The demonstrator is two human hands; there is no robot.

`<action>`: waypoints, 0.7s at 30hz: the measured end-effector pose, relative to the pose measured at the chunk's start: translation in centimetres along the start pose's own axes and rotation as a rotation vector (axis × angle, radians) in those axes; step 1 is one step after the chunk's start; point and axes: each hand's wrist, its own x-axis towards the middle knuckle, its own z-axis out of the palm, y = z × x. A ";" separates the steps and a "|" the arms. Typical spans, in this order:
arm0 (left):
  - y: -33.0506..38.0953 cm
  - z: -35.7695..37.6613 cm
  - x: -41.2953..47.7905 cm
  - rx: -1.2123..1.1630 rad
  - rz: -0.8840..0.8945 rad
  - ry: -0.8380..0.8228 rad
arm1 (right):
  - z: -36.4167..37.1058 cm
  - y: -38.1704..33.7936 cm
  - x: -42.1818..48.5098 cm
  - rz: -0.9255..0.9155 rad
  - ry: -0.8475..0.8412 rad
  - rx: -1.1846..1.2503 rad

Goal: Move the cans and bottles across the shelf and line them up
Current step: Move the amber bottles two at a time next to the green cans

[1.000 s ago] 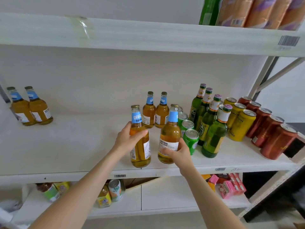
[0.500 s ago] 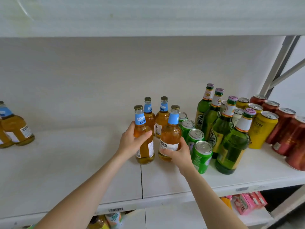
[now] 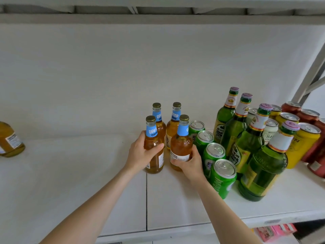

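Observation:
My left hand (image 3: 140,154) grips an amber bottle with a blue neck label (image 3: 153,138) on the white shelf (image 3: 70,182). My right hand (image 3: 190,162) grips a second amber bottle (image 3: 181,143) beside it. Two more amber bottles (image 3: 173,124) stand just behind them. To the right run a row of green cans (image 3: 213,154), then several green bottles (image 3: 246,143), yellow cans (image 3: 304,140) and red cans (image 3: 309,115). Another amber bottle (image 3: 9,140) stands at the far left edge.
The shelf's left and middle surface lies open between the far-left bottle and my hands. A seam (image 3: 146,199) splits the shelf boards. The upper shelf (image 3: 158,16) hangs overhead. A metal upright (image 3: 309,74) stands at the right. Pink boxes (image 3: 274,231) sit on the shelf below.
The view has moved closer and lower toward the shelf. Both hands still hold the same two amber bottles, which now stand near the two behind them.

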 end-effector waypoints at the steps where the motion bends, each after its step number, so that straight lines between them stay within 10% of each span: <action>1: -0.1 0.1 0.0 0.011 0.006 0.000 | 0.0 0.0 0.2 -0.002 0.000 -0.001; 21: -4.7 0.6 -2.7 -0.125 -0.156 -0.029 | -0.4 1.5 -0.7 -0.066 -0.016 0.017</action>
